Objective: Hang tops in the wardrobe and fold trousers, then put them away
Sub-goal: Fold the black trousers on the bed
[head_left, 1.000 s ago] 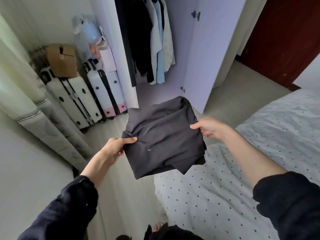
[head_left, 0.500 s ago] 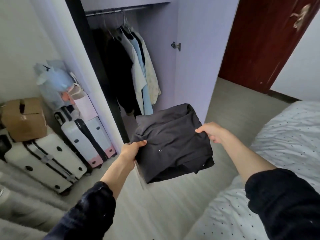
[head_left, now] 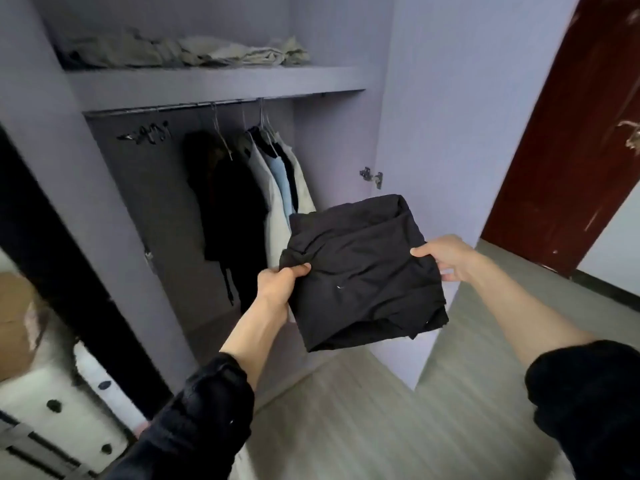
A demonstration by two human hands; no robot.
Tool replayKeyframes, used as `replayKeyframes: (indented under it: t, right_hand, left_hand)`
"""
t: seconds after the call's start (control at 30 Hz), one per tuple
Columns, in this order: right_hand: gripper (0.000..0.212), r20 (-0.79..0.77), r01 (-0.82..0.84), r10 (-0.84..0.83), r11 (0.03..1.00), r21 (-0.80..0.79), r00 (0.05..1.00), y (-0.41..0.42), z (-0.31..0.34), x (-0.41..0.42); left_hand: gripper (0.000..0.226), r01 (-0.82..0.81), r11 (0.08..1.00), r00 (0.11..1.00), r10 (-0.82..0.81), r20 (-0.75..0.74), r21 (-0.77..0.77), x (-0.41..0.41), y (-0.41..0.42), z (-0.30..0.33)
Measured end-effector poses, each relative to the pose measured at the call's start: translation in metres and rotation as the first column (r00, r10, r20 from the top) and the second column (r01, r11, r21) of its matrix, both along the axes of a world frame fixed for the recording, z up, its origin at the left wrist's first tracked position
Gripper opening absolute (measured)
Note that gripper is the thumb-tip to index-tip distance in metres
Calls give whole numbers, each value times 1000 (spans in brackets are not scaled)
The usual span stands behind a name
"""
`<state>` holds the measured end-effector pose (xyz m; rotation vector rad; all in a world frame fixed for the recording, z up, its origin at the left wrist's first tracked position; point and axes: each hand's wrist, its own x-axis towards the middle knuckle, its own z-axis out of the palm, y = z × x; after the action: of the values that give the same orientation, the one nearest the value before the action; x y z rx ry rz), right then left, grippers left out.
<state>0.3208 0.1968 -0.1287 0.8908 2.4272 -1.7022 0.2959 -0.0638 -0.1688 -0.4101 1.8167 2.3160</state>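
The fingers of both hands lie hidden under the folded black trousers (head_left: 363,271); only the thumbs show on top. The trousers cover the lower ends of the pale tops (head_left: 277,188) hanging at 11 o'clock of them. The cardboard box (head_left: 14,323) and white suitcase (head_left: 65,420) at 8 o'clock are blurred and cut by the left edge. The dark sleeves (head_left: 588,403) run off the bottom edge. The clothes on the upper shelf (head_left: 214,84) are too blurred to identify.

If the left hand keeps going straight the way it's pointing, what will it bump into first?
Probably the hanging clothes. The left hand, gripping the folded black trousers, points into the open wardrobe toward the light tops on the rail. Depth is hard to judge, so it could pass just below them.
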Motion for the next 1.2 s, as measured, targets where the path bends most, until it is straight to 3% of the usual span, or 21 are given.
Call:
replayKeyframes:
  t: [0.2, 0.3, 0.47, 0.6, 0.7, 0.87, 0.97, 1.03, 1.07, 1.1, 1.13, 1.17, 1.2]
  right_hand:
    - [19, -234, -151, 164, 986, 73, 958, 50, 102, -142]
    - [9, -370, -209, 233, 972, 104, 899, 58, 157, -215]
    - [34, -518, -221, 291, 956, 195, 804, 54, 223, -313]
    - [15, -611, -202, 337, 938, 281, 716, 51, 277, -409]
    - [9, -650, -159, 352, 928, 338, 673, 49, 311, -471]
    - [33, -594, -74, 365, 887, 455, 717, 50, 352, -571]
    - [15, -540, -57, 363, 863, 501, 759, 59, 351, -625]
    - [10, -437, -69, 369, 823, 564, 820, 61, 339, -650]
    - [8, -366, -80, 389, 770, 633, 845, 59, 332, -661]
    - [14, -296, -90, 424, 686, 722, 856, 56, 324, -670]
    - [28, -256, -86, 455, 605, 791, 853, 54, 317, -679]
    - [39, -252, -79, 502, 548, 832, 827, 49, 311, -679]
    - [43, -274, -99, 563, 542, 834, 780, 44, 306, -675]
  left_hand:
    - [10, -93, 996, 977, 90, -196, -7, -127, 48, 98]
    - [9, -156, 988, 942, 147, -302, -8, -189, 54, 162]
    - [15, -229, 970, 894, 178, -412, -77, -272, 49, 241]
    - [24, -252, 960, 840, 154, -520, -122, -360, 45, 295]
    - [49, -246, 965, 830, 158, -535, -97, -423, 39, 322]
    - [30, -155, 983, 880, 93, -466, -97, -517, 47, 345]
    - [17, -104, 979, 916, 25, -401, -175, -564, 60, 339]
    - [27, -120, 887, 930, -57, -364, -446, -587, 68, 324]
    - [36, -142, 740, 935, -119, -335, -658, -598, 71, 316]
    - [45, -167, 526, 940, -169, -295, -834, -605, 73, 311]
    - [52, -198, 338, 946, -181, -270, -920, -609, 74, 309]
    - [59, -211, 257, 941, -209, -267, -943, -610, 72, 309]
    - [62, -202, 255, 924, -272, -270, -946, -611, 68, 312]
